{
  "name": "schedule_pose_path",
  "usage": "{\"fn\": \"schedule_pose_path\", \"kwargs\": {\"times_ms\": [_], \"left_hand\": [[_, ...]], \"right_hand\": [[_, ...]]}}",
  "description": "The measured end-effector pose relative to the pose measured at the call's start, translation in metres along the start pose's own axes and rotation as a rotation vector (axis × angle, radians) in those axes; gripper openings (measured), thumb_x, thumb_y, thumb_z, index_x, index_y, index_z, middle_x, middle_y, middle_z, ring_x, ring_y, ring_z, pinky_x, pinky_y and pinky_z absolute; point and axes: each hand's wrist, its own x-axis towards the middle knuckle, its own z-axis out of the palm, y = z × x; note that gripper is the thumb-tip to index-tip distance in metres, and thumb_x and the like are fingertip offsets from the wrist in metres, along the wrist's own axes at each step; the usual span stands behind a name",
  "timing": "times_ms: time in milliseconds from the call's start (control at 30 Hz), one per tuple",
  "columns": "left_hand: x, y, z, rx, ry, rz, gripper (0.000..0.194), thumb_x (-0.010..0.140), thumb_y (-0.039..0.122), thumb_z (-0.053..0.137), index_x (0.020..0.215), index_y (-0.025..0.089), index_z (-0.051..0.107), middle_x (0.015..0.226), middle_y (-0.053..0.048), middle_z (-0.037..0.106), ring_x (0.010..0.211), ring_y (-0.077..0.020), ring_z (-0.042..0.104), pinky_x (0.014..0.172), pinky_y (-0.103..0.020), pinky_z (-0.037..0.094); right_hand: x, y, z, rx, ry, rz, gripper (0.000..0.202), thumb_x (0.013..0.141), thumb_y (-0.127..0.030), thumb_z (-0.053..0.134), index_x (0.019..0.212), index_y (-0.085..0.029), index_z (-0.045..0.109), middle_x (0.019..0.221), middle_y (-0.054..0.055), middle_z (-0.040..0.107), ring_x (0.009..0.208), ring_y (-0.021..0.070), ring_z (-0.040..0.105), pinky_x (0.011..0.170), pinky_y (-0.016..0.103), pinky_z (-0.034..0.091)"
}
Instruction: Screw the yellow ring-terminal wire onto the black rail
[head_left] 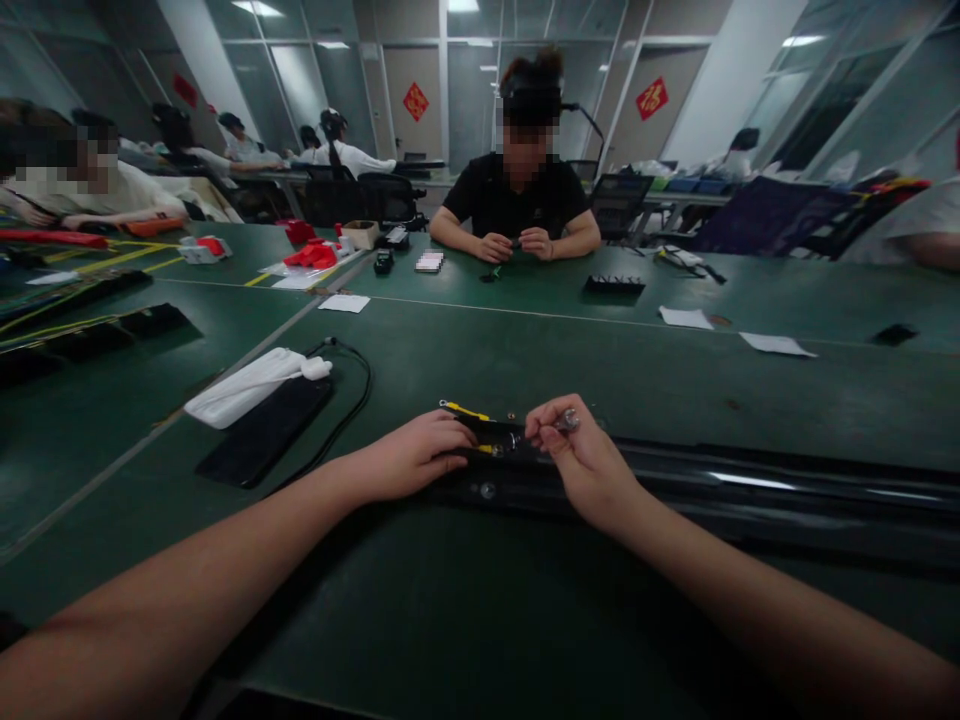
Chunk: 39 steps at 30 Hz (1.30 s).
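Note:
A long black rail (720,480) lies across the green table in front of me. My left hand (424,455) grips its left end, fingers bent over the top and thumb on the near side. Beside those fingers, a yellow wire (466,410) with a ring terminal sticks out behind the rail, and a short yellow piece shows within it. My right hand (581,455) is closed around what looks like a screwdriver (570,420), held over the rail. Only its shiny, rounded handle end shows clearly; the fingers hide most of it.
Left of my hands lie a black phone (262,435), a white power bank (244,388) and a black cable (369,375). Across the table sits a co-worker (517,190) handling a small part. Papers (686,318), a black slotted block (615,287) and red parts (311,253) lie farther back.

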Motion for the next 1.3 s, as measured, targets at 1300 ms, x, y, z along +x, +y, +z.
{"fn": "schedule_pose_path", "kwargs": {"times_ms": [1300], "left_hand": [[-0.0031, 0.0025, 0.0015, -0.014, 0.045, -0.027, 0.017, 0.094, 0.018, 0.053, 0.109, 0.019, 0.062, 0.113, -0.008, 0.061, 0.112, -0.0218, 0.052, 0.102, -0.041, 0.04]], "right_hand": [[0.0005, -0.005, 0.0007, -0.113, -0.199, 0.019, 0.015, 0.095, -0.01, 0.04, 0.1, -0.02, 0.049, 0.096, 0.005, 0.061, 0.085, 0.0177, 0.058, 0.078, 0.035, 0.046]]}}
